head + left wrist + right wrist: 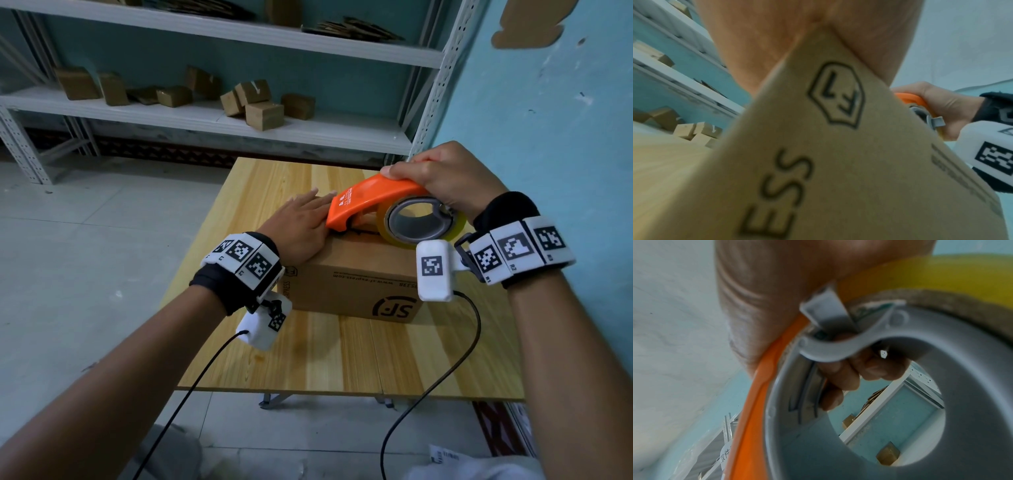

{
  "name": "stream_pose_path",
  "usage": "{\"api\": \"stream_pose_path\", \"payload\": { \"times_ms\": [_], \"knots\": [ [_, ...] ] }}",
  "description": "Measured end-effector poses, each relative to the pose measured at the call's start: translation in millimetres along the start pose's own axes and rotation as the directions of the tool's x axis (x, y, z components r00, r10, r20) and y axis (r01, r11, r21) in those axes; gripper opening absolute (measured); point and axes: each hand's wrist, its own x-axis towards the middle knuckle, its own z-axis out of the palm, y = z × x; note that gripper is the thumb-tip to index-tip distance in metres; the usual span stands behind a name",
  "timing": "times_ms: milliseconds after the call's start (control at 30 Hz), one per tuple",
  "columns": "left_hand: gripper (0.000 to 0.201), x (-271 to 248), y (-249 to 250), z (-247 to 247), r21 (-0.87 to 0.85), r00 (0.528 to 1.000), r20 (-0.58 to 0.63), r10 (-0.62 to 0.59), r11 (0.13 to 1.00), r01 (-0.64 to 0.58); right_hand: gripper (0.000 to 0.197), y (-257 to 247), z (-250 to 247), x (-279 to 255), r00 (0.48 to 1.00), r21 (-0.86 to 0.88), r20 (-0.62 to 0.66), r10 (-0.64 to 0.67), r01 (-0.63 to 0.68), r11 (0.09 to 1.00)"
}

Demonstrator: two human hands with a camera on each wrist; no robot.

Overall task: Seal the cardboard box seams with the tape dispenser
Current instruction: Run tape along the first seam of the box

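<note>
A brown cardboard box (356, 284) printed "SF" stands on the wooden table (308, 359). My left hand (301, 222) lies flat on its top at the left, fingers straight and pointing away. My right hand (442, 178) grips the orange tape dispenser (373, 198) from above, its front end down on the box top beside the left fingers. A yellowish tape roll (421, 222) sits in its grey hub (900, 386). The left wrist view shows the box side (838, 162) close up, under the palm. In the right wrist view my fingers (849, 374) curl round the dispenser's orange frame (756, 394).
White metal shelving (205, 116) behind the table carries several small cardboard boxes (263, 114). A blue wall (548, 120) stands close on the right. Grey tiled floor (85, 240) lies to the left. Black cables (455, 359) hang from both wrist cameras over the table's front.
</note>
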Motion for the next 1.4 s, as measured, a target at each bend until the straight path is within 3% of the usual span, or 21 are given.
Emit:
{"api": "stream_pose_path", "payload": {
  "times_ms": [167,267,367,433,800,1400],
  "knots": [
    [0.065,5,-5,3,0.077,0.998,0.055,0.038,0.996,-0.042,0.051,0,0,1,1.0,-0.017,0.009,-0.007,0.007,1.0],
    [0.056,2,-3,0,0.151,0.995,0.068,0.074,0.985,-0.083,0.053,-4,-2,0,0.999,-0.053,0.041,0.002,0.0,0.999],
    [0.051,-1,4,-4,0.411,0.982,0.108,0.154,0.893,-0.185,0.047,-8,-5,1,0.997,-0.109,0.074,0.015,-0.006,0.994],
    [0.052,-4,7,-6,0.496,0.976,0.14,0.165,0.841,-0.214,0.047,-12,-7,2,0.995,-0.143,0.098,0.013,0.001,0.99],
    [0.054,-9,14,-13,0.6,0.97,0.203,0.13,0.767,-0.228,0.058,-9,-14,8,0.982,-0.232,0.185,-0.021,0.064,0.971],
    [0.053,-4,6,-8,0.547,0.975,0.172,0.138,0.81,-0.211,0.058,-3,-19,9,0.976,-0.232,0.205,-0.068,0.116,0.966]
  ]
}}
